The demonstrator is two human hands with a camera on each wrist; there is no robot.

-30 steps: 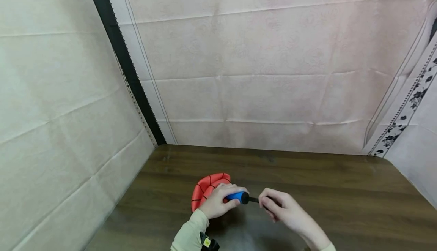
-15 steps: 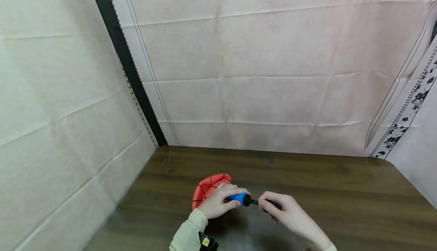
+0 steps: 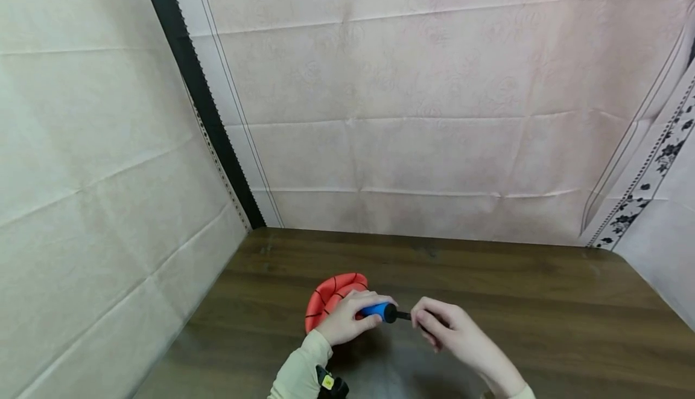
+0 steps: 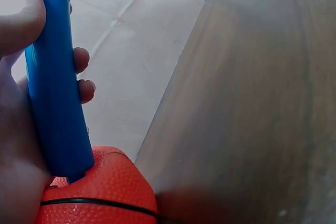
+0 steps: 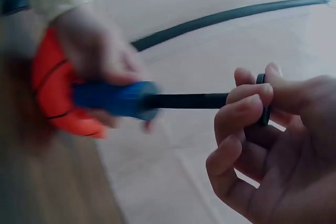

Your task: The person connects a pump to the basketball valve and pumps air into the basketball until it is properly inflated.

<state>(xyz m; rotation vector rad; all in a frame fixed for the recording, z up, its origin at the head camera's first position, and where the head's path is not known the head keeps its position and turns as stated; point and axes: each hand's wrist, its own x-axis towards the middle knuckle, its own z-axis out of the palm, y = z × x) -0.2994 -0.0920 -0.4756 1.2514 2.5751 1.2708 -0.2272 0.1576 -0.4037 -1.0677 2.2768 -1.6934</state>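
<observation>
— Where's the blue pump [image 3: 378, 311]?

— In the left hand [image 3: 347, 323], fingers curled round its barrel, its tip pushed into the orange ball [image 3: 328, 297] just beyond that hand.

— And the right hand [image 3: 447, 332]?

— Beside the left, pinching the pump's black handle [image 5: 261, 100], rod [image 5: 189, 100] partly drawn out, above the wooden table [image 3: 543, 302].

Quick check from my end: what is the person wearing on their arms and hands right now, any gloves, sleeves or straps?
Both hands are bare, no gloves. The left hand comes out of a pale cream long sleeve with a black wrist strap bearing a small yellow marking. Only a sliver of the same pale cuff shows behind the right hand.
</observation>
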